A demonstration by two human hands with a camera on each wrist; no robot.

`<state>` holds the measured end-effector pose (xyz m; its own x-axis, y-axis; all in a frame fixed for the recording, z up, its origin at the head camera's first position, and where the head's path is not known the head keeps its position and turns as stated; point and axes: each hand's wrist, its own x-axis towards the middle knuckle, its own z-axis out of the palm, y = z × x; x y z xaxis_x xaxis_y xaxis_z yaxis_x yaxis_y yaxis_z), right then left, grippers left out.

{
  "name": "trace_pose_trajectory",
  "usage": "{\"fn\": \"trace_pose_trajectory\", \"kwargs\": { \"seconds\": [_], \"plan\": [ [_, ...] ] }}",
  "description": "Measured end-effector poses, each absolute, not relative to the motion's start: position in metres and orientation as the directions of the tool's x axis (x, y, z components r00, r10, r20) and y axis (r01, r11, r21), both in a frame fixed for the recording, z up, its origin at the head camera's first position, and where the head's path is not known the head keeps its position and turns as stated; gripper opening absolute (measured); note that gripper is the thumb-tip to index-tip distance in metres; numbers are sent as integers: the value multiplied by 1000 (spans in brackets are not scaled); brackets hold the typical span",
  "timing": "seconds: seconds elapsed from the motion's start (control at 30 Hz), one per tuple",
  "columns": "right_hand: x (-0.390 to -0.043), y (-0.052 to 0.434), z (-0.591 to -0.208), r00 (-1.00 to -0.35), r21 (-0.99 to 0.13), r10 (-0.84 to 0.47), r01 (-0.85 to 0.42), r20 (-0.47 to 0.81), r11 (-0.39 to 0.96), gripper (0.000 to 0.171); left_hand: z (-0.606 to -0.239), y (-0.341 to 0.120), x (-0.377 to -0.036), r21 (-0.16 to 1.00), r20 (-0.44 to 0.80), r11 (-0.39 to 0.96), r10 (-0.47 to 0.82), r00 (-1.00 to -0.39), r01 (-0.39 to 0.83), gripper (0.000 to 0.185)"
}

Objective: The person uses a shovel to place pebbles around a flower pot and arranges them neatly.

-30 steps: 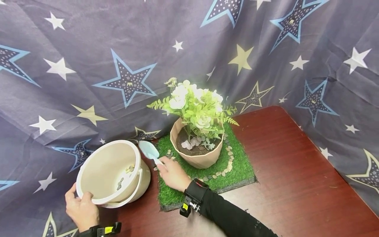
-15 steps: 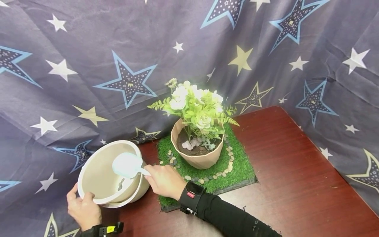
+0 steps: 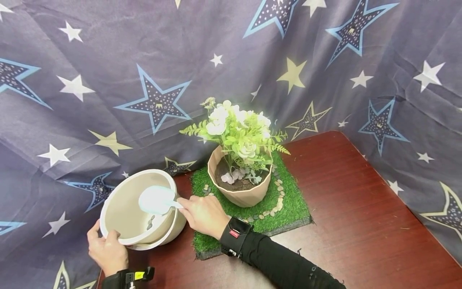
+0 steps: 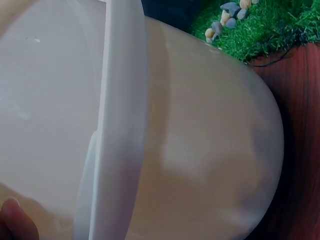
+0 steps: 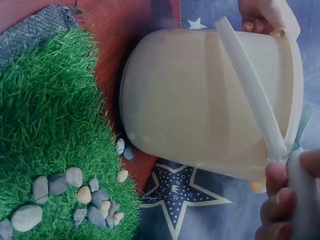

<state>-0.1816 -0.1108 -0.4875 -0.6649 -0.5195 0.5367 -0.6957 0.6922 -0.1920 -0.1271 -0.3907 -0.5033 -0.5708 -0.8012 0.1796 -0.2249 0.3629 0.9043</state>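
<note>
A beige bucket (image 3: 124,200) leans to one side on the left of the table. My left hand (image 3: 110,251) grips its near-left rim, thumb over the edge. With my right hand (image 3: 205,214) I hold a hand trowel by its white handle. The pale blue blade of the trowel (image 3: 155,199) is over the bucket's mouth. Several grey pebbles (image 3: 150,222) lie inside the bucket, below the blade; whether the blade bears anything is washed out by glare. In the right wrist view, the bucket's bail handle (image 5: 252,90) hangs across its outside, close to my right fingers (image 5: 277,200).
A tan faceted pot (image 3: 249,196) of soil holds white flowers and ferns (image 3: 242,136). It stands on a square of artificial grass (image 3: 296,204), ringed by a curved line of pebbles (image 3: 278,204). Reddish wood table (image 3: 361,208) extends right. A star-patterned cloth (image 3: 216,32) hangs behind.
My right hand has carried the trowel left, from beside the grass to over the bucket's mouth. The bucket and left hand have shifted slightly right.
</note>
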Motion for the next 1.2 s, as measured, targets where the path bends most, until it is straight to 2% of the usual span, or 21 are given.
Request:
{"fn": "trace_pose_trajectory", "kwargs": {
  "seconds": [0.23, 0.37, 0.57, 0.73, 0.83, 1.0, 1.2],
  "plan": [
    [-181, -103, -487, -630, -149, -539, -716, 560, 682, 24, -507, -387, -129, 907, 190, 362, -806, -560, -214, 62],
    [-177, -83, -468, -591, -139, -559, -749, 582, 647, 31, -508, -388, -129, 904, 201, 373, -803, -561, -209, 61],
    [-172, -21, -435, -577, -278, -531, -795, 621, 539, 34, -504, -391, -123, 901, 178, 373, -784, -594, -223, 63],
    [-178, 53, -418, -538, -282, -431, -802, 724, 527, 32, -503, -391, -123, 896, 186, 386, -776, -603, -221, 63],
    [-182, 105, -410, -540, -253, -358, -756, 762, 603, 33, -504, -392, -126, 895, 190, 390, -771, -608, -214, 63],
    [-185, 182, -400, -584, -246, -213, -606, 783, 757, 36, -502, -392, -127, 895, 194, 394, -764, -615, -207, 62],
    [-191, 241, -405, -686, -347, -26, -400, 727, 848, 33, -503, -392, -129, 900, 191, 386, -766, -613, -202, 62]
  ]
}}
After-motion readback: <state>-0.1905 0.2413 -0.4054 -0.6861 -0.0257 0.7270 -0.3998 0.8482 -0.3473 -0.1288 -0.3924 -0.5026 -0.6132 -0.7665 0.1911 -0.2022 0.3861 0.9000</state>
